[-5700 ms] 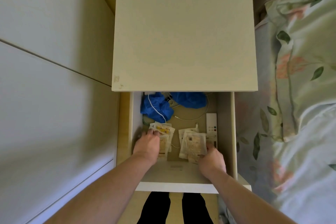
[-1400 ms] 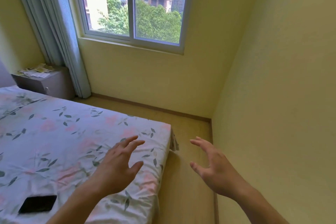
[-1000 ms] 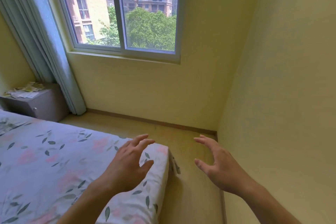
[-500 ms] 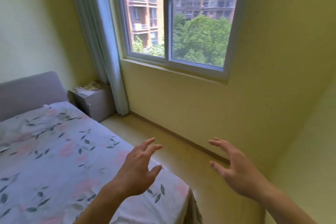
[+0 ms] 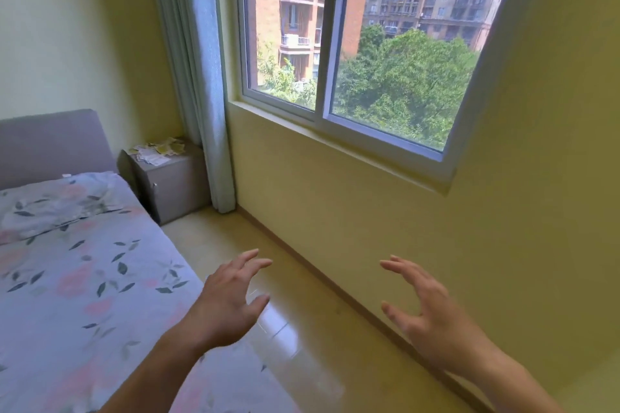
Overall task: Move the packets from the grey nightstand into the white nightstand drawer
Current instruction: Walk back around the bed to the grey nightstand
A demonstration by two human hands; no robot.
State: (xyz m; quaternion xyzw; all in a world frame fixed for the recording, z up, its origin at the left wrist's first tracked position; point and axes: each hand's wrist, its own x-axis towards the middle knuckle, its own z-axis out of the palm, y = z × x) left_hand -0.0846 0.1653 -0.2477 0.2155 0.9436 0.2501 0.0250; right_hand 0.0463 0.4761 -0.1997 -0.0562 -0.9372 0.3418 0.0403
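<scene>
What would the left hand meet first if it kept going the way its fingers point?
Probably nothing nearby: the left hand points over bare floor toward the wall under the window; depth is unclear.

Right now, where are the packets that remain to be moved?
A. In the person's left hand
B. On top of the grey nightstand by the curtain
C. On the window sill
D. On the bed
B: the packets lie scattered on top of the grey nightstand beside the curtain, while the left hand and right hand are both open and hold nothing.
</scene>
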